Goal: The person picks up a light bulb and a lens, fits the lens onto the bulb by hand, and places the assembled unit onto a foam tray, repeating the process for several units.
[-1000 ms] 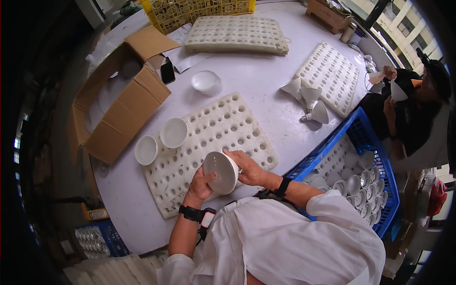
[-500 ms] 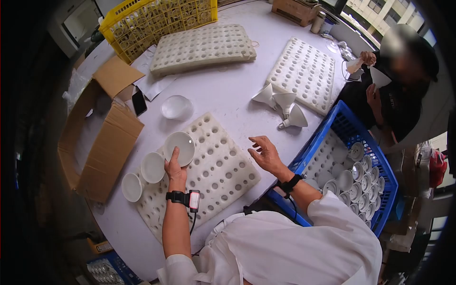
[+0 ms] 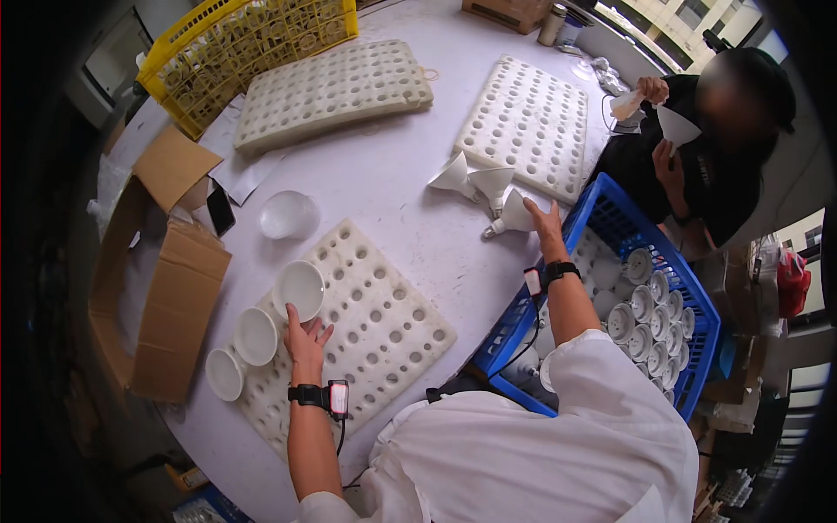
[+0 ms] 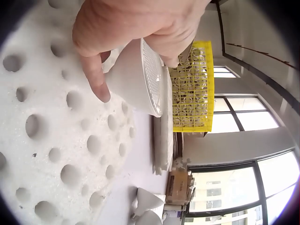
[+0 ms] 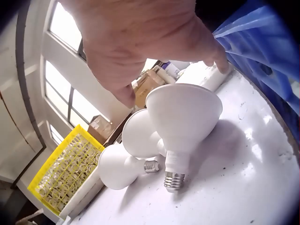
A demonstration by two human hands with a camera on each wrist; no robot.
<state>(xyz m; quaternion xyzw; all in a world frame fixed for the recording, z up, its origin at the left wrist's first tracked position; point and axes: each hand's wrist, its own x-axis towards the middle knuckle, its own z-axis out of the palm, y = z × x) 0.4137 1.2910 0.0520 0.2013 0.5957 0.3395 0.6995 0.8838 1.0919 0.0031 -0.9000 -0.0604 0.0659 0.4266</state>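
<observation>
Left of centre, your left hand (image 3: pixel 305 347), fingers loose, could tip the lamp (image 3: pixel 299 286) by brushing it; right of centre, your right hand (image 3: pixel 548 234), fingers spread, could nudge the bulb (image 5: pixel 183 115) rolling.

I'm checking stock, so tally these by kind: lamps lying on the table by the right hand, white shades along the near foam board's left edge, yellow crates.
Lamps: 3
Shades: 3
Yellow crate: 1
Total: 7

Black shirt (image 3: pixel 725 185): small pale marks, too blurry to read
Words and numbers: none clear enough to read
</observation>
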